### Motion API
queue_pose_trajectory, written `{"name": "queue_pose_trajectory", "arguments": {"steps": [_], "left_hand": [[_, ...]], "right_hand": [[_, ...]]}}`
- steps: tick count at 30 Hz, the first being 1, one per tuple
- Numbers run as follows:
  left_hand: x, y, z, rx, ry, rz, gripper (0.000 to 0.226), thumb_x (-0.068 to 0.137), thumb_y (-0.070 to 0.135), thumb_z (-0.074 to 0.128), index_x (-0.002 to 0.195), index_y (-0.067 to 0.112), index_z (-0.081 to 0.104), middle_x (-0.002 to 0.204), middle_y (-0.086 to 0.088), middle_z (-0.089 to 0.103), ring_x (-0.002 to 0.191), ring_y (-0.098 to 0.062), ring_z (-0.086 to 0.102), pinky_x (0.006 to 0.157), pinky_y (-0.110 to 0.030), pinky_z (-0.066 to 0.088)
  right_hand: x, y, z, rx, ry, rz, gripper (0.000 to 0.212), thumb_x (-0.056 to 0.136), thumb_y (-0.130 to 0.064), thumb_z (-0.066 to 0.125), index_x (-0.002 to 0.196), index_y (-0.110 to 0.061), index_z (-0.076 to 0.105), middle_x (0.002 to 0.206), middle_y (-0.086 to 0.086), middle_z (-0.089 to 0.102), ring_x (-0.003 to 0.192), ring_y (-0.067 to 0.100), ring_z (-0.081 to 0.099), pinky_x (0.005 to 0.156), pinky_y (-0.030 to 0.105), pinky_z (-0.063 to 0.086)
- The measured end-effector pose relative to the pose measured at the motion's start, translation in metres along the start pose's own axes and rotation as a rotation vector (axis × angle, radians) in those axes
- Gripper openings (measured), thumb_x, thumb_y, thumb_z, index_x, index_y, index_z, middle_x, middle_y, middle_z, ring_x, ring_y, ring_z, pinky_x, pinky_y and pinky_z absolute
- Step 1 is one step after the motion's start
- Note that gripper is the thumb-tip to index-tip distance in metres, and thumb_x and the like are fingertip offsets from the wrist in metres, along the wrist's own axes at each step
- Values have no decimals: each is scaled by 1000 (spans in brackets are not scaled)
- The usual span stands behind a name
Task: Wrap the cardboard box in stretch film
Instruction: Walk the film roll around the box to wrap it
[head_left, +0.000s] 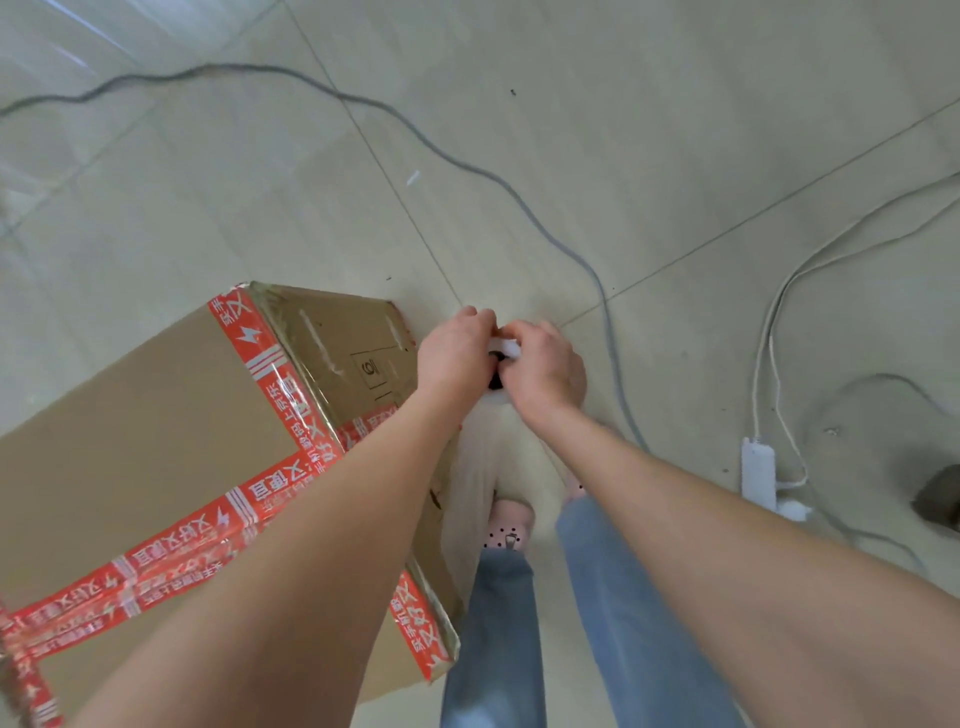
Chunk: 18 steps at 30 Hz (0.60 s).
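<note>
- I am reading the red tape (291, 400) on the cardboard box (156, 441): it is carrying white Chinese characters and white lightning-bolt marks, repeated along each strip. The characters are lying upside down to my view and I cannot read them with certainty.
- I am also seeing a framed digit (370, 369) printed on the box's side face; it could be a 6 or a 9, I cannot tell which.
- The box is standing on the floor (571, 130) at the lower left, closed. The tape is running across its top face and down its edges.
- The left hand (454, 353) and right hand (545, 371) are meeting just beside the box's far right corner, fingers curled and clamped on the stretch film roll (506, 347), one hand at each side. I am looking at the roll end-on, its dark core hole facing me.
- A translucent film sheet (475, 467) is hanging from the roll down toward the box's side face.
- The floor is showing pale glossy tiles with thin joints. A grey cable (467, 161) is winding across it, and a white power strip (757, 467) with white cords (769, 322) is lying at the right.
- Below the hands, jeans (498, 623) and a pink slipper (511, 522) are showing.
</note>
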<state>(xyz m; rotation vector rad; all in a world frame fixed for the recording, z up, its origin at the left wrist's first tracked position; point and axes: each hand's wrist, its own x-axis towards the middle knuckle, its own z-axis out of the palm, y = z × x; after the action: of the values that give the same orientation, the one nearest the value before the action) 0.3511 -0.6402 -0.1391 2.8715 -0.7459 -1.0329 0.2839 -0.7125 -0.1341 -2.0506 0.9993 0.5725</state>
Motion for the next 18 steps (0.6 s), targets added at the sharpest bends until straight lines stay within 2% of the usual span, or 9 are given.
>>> {"name": "queue_pose_trajectory", "arguments": {"steps": [4,6,8,9,11,13,16,18], "left_hand": [[7,-6,-7,-181,33,-162,17,83,12,52,99,11,59,100,-8,60,90,-31,58,63,-31,40],[12,-13,-12,-296,67,-288,14,81,14,57,95,13,59,95,-8,62,87,-30,58,64,-29,39],[16,-21,-15,-405,98,-434,9,80,18,60,84,14,53,87,-5,59,80,-27,55,61,-28,36],[17,-25,-15,-457,108,-498,14,79,20,61,77,15,48,84,-4,58,77,-25,55,58,-28,35],[17,-32,-12,-597,137,-611,22,78,23,61,68,18,42,81,-5,62,73,-25,62,55,-30,43],[15,-35,-13,-698,154,-681,22,77,26,62,70,17,44,83,-8,67,73,-27,68,63,-35,54],[18,-39,-18,-587,83,-611,22,80,26,63,89,10,52,93,-8,64,82,-26,63,62,-33,47],[25,-39,-27,-477,66,-458,29,82,19,62,108,10,53,104,-7,61,94,-25,58,67,-33,43]], "right_hand": [[17,-8,-5,-11,-8,-61,28,86,-17,53,107,-32,64,113,-3,57,99,23,60,69,27,37],[26,-13,-6,40,12,-19,24,84,-23,59,108,-27,58,116,-2,55,99,24,60,72,29,39],[31,-19,-3,118,-28,74,33,81,-33,64,110,-23,52,117,1,53,100,24,59,73,30,38],[33,-22,-1,173,-61,121,37,80,-37,66,109,-22,50,116,2,54,99,25,58,72,29,37],[38,-33,4,263,-105,157,37,79,-35,66,108,-22,48,114,4,55,94,24,57,70,27,37],[43,-44,6,277,-125,141,32,80,-28,64,108,-25,48,114,4,54,85,22,54,68,27,36],[51,-53,4,246,-130,118,25,80,-21,61,102,-26,50,113,4,53,84,23,52,68,27,35],[54,-54,4,208,-122,105,23,80,-19,61,100,-26,52,111,5,54,90,25,54,70,28,37]]}}
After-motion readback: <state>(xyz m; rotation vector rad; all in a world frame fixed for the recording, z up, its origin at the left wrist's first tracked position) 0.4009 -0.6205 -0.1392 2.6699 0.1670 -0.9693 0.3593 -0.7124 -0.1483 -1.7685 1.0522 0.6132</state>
